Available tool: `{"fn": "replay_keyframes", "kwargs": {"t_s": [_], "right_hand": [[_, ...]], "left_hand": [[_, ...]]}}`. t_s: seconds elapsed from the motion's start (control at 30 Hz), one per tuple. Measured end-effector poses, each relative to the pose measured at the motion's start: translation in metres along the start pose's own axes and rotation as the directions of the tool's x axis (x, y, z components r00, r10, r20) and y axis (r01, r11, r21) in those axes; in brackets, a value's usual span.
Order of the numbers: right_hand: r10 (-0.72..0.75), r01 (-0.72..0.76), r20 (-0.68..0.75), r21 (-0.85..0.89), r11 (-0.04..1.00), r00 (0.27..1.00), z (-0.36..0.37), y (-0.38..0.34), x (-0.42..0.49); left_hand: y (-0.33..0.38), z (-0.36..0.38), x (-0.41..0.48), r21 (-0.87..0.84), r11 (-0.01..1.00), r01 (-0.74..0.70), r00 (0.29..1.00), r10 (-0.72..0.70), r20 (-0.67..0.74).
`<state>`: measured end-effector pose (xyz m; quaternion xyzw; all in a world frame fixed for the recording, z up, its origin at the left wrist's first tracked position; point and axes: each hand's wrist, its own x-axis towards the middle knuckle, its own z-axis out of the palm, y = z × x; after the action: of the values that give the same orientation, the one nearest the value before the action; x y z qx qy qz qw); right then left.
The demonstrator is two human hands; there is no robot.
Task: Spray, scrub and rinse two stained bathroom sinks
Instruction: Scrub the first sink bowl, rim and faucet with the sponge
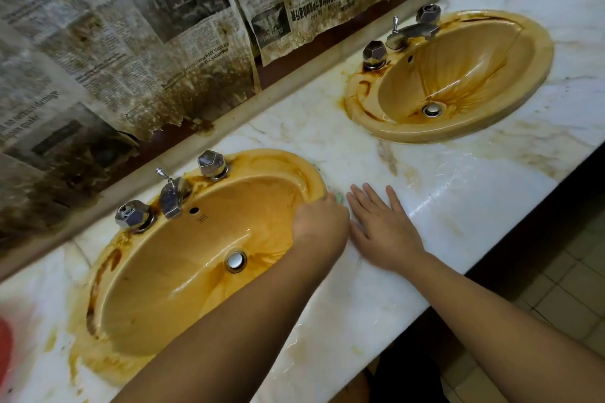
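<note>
Reaching across the near sink [183, 258] from below, the left hand [319, 219] is closing around a small pale-green scrubbing pad [339, 198], of which only an edge is showing past the knuckles, and is pressing it onto the rim at the basin's right edge, where brown staining is lying thickest; the grip is probably kept low and tight so that force goes straight into the glaze. Just beside it, the right hand [381, 229] is lying flat and empty on the wet tabletop [458, 199], fingers spread wide, apparently bracing the body while the other arm is working. Inside the near basin the drain plug [236, 261] is sitting at the bottom, and rust-coloured streaks are curving along the left rim, so scrubbing here appears to be only partly done. Behind the bowl, the chrome faucet [172, 196] is standing between two faceted knobs. Farther along, well apart, the far sink [458, 75] is carrying dark trails down its fluted bowl and around its own tarnished tap [411, 31], and looks untouched. Stained newspaper sheets [147, 26] are hanging over the wall behind, perhaps shielding it from splashes.
</note>
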<state>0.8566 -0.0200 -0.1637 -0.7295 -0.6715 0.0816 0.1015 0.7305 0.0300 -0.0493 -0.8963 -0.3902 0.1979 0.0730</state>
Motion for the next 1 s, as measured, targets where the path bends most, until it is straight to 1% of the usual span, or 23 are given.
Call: {"fn": "replay_keyframes", "kwargs": {"t_s": [0.03,0.1,0.2,0.23,0.33,0.47,0.5,0.53,0.6,0.63,0.7,0.77,0.8,0.83,0.9,0.93,0.97,1.0], "right_hand": [[0.000,0.000,-0.004,0.009,1.000,1.000,0.000,0.000,0.000],[-0.001,0.001,-0.003,0.026,1.000,1.000,-0.001,0.000,-0.001],[0.002,-0.002,-0.003,0.041,0.999,1.000,-0.002,0.001,-0.002],[-0.001,0.001,0.001,0.041,0.999,1.000,-0.002,0.002,-0.003],[-0.006,0.006,0.027,0.011,1.000,1.000,-0.003,0.003,-0.007],[0.041,-0.039,0.079,-0.025,0.999,0.996,-0.003,-0.008,-0.008],[0.041,-0.039,0.086,-0.023,0.999,0.995,-0.002,-0.012,-0.010],[0.010,-0.008,0.086,-0.022,1.000,0.996,0.000,-0.017,-0.014],[-0.105,0.107,0.098,-0.020,0.994,0.990,0.003,-0.028,-0.028],[-0.148,0.150,0.105,-0.018,0.988,0.983,0.005,-0.033,-0.035],[-0.159,0.162,0.138,-0.007,0.987,0.978,0.003,-0.041,-0.046],[-0.131,0.125,0.166,0.045,0.991,0.977,-0.002,-0.045,-0.047],[-0.116,0.099,0.183,0.099,0.990,0.976,-0.005,-0.045,-0.045],[-0.101,0.066,0.194,0.176,0.982,0.976,-0.012,-0.048,-0.043],[-0.042,-0.023,0.183,0.341,0.940,0.982,-0.026,-0.052,-0.038],[0.006,-0.074,0.164,0.412,0.908,0.986,-0.035,-0.055,-0.036],[0.067,-0.130,0.149,0.471,0.873,0.987,-0.043,-0.058,-0.036],[0.124,-0.182,0.145,0.519,0.835,0.982,-0.051,-0.063,-0.036]], "left_hand": [[0.005,0.002,-0.004,0.034,0.999,-0.030,0.999,0.029,0.013],[0.007,0.006,0.000,0.048,0.998,-0.032,0.999,0.032,-0.002],[-0.003,-0.002,0.012,-0.043,0.998,0.043,0.999,-0.044,-0.030],[-0.006,-0.002,0.009,-0.064,0.997,0.050,0.998,-0.052,-0.035],[-0.015,0.011,-0.011,-0.109,0.994,0.021,1.000,-0.021,-0.004],[-0.044,0.029,-0.011,-0.274,0.957,0.094,0.994,-0.108,-0.034],[-0.048,0.030,-0.012,-0.290,0.953,0.086,0.994,-0.100,-0.033],[-0.050,0.032,-0.014,-0.300,0.952,0.056,0.997,-0.067,-0.026],[-0.051,0.036,-0.028,-0.324,0.946,-0.012,1.000,0.011,-0.003],[-0.053,0.039,-0.035,-0.353,0.935,-0.020,1.000,0.021,-0.002],[-0.062,0.044,-0.039,-0.412,0.910,0.043,0.999,-0.046,0.003],[-0.066,0.046,-0.033,-0.440,0.889,0.130,0.989,-0.147,-0.005],[-0.064,0.045,-0.031,-0.453,0.881,0.135,0.988,-0.155,-0.008],[-0.061,0.044,-0.033,-0.483,0.869,0.110,0.992,-0.126,-0.001],[-0.051,0.050,-0.042,-0.555,0.830,0.051,0.999,-0.043,0.027],[-0.045,0.055,-0.049,-0.601,0.798,0.051,0.999,-0.039,0.033],[-0.041,0.061,-0.056,-0.646,0.760,0.071,0.997,-0.072,0.026],[-0.036,0.067,-0.062,-0.689,0.718,0.102,0.991,-0.135,0.006]]}}
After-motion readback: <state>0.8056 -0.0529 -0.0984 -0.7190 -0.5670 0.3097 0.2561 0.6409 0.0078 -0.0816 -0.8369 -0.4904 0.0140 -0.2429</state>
